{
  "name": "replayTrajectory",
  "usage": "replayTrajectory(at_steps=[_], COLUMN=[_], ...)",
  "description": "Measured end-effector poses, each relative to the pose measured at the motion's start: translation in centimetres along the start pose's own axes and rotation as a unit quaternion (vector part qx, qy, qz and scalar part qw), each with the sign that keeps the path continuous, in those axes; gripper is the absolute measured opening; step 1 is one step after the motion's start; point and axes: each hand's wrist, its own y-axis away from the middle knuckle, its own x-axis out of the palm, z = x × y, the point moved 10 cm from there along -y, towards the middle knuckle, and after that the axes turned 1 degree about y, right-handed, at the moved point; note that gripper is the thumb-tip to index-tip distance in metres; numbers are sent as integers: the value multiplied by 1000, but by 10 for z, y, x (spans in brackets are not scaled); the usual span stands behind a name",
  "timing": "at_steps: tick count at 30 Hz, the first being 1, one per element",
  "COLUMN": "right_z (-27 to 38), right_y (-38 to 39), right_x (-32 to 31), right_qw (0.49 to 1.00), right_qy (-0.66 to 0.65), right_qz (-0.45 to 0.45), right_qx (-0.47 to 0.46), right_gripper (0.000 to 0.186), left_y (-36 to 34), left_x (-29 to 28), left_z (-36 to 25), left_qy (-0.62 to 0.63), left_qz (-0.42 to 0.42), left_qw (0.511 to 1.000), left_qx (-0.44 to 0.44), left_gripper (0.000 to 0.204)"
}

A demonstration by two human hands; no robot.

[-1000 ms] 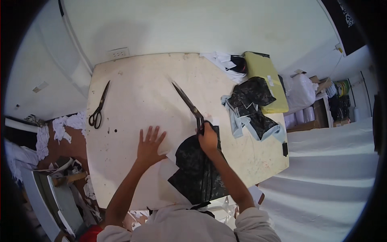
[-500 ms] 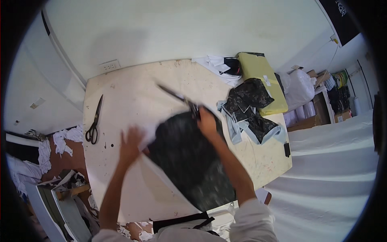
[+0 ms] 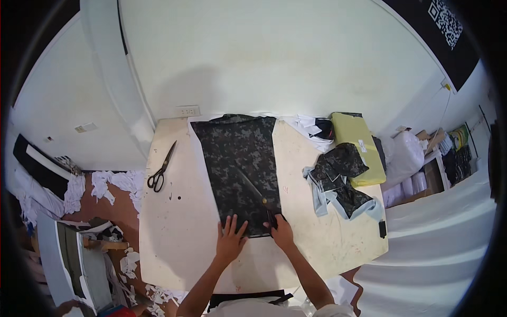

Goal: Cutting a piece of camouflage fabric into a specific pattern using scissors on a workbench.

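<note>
A long panel of dark camouflage fabric point(image 3: 240, 158) lies lengthwise on the table, its far end bunched near the wall. White material shows along its left edge. My left hand point(image 3: 230, 244) rests with fingers spread on the panel's near left corner. At the near right corner my right hand point(image 3: 281, 232) is closed round the handles of a pair of scissors point(image 3: 255, 190). Their blades lie over the fabric and point away to the upper left; whether they are parted is hard to see. A second pair of black scissors point(image 3: 165, 166) lies on the table, left of the fabric.
On the table's right side are camouflage and light-blue fabric pieces point(image 3: 343, 179), a yellow package point(image 3: 356, 148), white cloth point(image 3: 309, 129) and a small black object point(image 3: 382, 229). White sheeting point(image 3: 438, 243) hangs beyond the table point(image 3: 179, 243). Scraps point(image 3: 129, 262) litter the floor at left.
The fabric now lies spread out toward the wall, where before it was blurred and nearer me. Both hands have come back to its near edge, the right one bringing the scissors.
</note>
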Motion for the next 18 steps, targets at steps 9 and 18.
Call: replayTrajectory(at_steps=[9, 18], right_z=[-92, -124], right_y=[78, 316], right_x=[-88, -99], right_qw=[993, 991], right_qy=[104, 8], right_qz=[-58, -15], right_qx=[16, 133], right_gripper=[32, 37], left_y=[102, 154], left_x=[28, 28], left_z=[-121, -142], left_qy=[102, 206], left_qz=[40, 32], left_qw=[985, 961], left_qx=[134, 184], left_gripper=[66, 62])
